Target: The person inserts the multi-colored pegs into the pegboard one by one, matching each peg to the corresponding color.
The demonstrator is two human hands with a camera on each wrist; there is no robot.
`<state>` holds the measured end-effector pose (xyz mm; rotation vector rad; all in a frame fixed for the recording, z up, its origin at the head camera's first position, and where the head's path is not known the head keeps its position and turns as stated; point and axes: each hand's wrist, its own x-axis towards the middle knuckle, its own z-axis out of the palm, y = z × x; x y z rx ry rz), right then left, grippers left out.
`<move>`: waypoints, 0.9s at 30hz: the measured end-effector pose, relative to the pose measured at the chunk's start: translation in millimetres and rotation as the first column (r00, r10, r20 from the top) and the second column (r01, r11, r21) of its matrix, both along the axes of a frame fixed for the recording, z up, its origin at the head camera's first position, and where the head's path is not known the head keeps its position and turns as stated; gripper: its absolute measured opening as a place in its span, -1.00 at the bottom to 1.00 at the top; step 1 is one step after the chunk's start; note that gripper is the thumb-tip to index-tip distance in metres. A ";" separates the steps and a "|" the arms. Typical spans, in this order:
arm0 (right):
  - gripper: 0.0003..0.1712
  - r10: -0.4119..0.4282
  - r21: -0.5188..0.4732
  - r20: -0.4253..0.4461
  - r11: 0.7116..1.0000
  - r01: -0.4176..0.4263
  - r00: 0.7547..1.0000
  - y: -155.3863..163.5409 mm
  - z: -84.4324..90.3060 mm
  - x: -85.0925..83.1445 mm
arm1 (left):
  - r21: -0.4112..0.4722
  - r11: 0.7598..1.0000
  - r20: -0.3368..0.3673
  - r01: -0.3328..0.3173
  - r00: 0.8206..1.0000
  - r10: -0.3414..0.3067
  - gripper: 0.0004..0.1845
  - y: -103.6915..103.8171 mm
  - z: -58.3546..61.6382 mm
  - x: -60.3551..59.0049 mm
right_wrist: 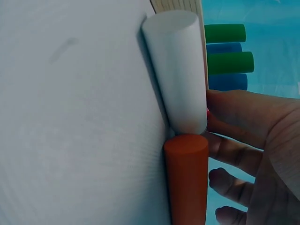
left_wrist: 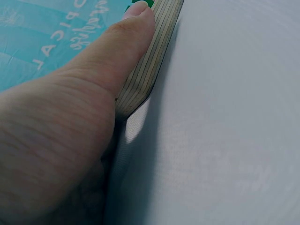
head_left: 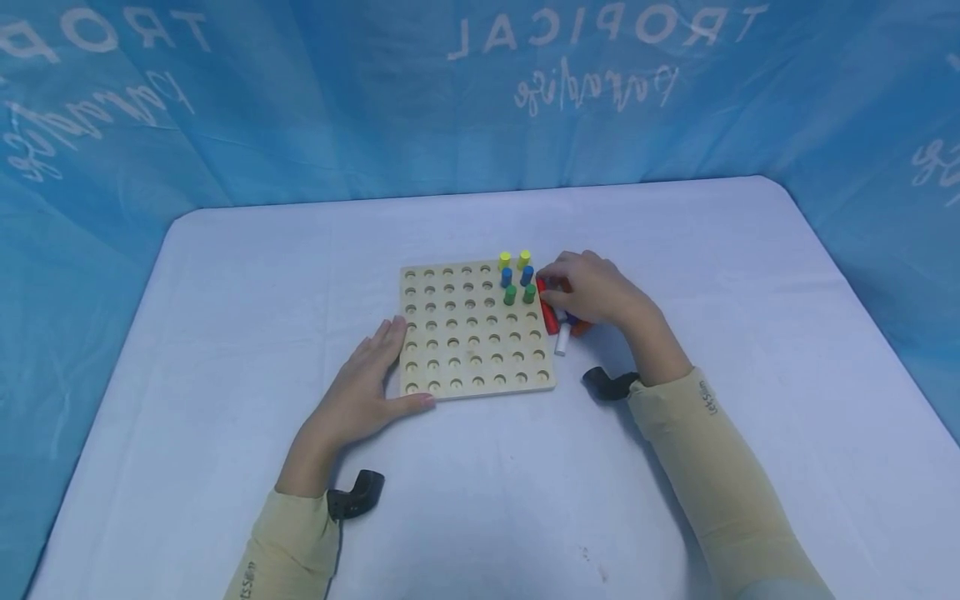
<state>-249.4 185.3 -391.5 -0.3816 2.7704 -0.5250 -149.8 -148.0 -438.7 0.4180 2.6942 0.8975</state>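
Note:
A pale wooden pegboard (head_left: 471, 333) with rows of round holes lies flat on the table. Yellow pegs (head_left: 505, 261), blue pegs (head_left: 507, 277) and green pegs (head_left: 510, 295), two of each, stand upright at its far right corner. My left hand (head_left: 363, 387) rests against the near left corner, fingers straight along the left side and thumb on the near edge. Beside the right edge, my right hand (head_left: 592, 287) pinches a red peg (head_left: 542, 285), mostly hidden by the fingers. Another red peg (head_left: 551, 319), a white peg (right_wrist: 176, 70) and an orange peg (right_wrist: 186, 178) lie loose under and near that hand.
A dark blue or purple peg (head_left: 572, 319) shows partly among the loose ones. White cloth covers the table (head_left: 480, 492); a blue printed curtain (head_left: 420, 108) hangs behind it. Black wrist devices (head_left: 358, 495) sit at both sleeves.

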 end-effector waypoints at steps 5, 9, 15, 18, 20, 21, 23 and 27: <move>-0.54 -0.001 -0.032 -0.018 0.999 0.000 1.000 1.4 -1.8 -0.5 | 0.004 1.000 0.002 -0.005 1.000 0.005 0.28 0.2 0.1 0.3; -0.55 0.006 -0.058 -0.024 0.998 -0.008 1.000 2.7 -2.7 -1.5 | 0.005 1.000 0.006 -0.007 1.000 0.007 0.27 0.7 0.9 0.3; -0.55 -0.030 -0.090 0.021 0.995 0.031 0.999 2.2 -1.3 -1.3 | 0.006 1.000 0.004 -0.011 1.000 0.011 0.28 1.3 1.0 0.3; -0.54 -0.045 -0.102 0.044 0.994 0.049 0.998 1.8 -0.3 -1.3 | 0.005 1.000 0.005 -0.012 1.000 0.012 0.28 1.2 0.9 0.4; -0.53 -0.053 -0.115 0.060 0.992 0.060 0.997 1.7 -0.4 -1.5 | 0.002 1.000 0.005 -0.014 1.000 0.014 0.28 1.2 0.7 0.4; -0.52 -0.056 -0.123 0.072 0.990 0.064 0.996 1.7 -0.7 -1.6 | 0.001 1.000 0.005 -0.014 1.000 0.014 0.28 1.3 0.6 0.3; -0.50 -0.062 -0.133 0.090 0.988 0.074 0.994 1.8 -1.2 -1.7 | -0.002 1.000 0.003 -0.014 1.000 0.014 0.28 1.4 0.3 0.3; -0.47 -0.063 -0.140 0.106 0.987 0.078 0.992 1.9 -1.3 -1.6 | -0.003 1.000 0.000 -0.013 1.000 0.013 0.29 1.6 0.1 0.2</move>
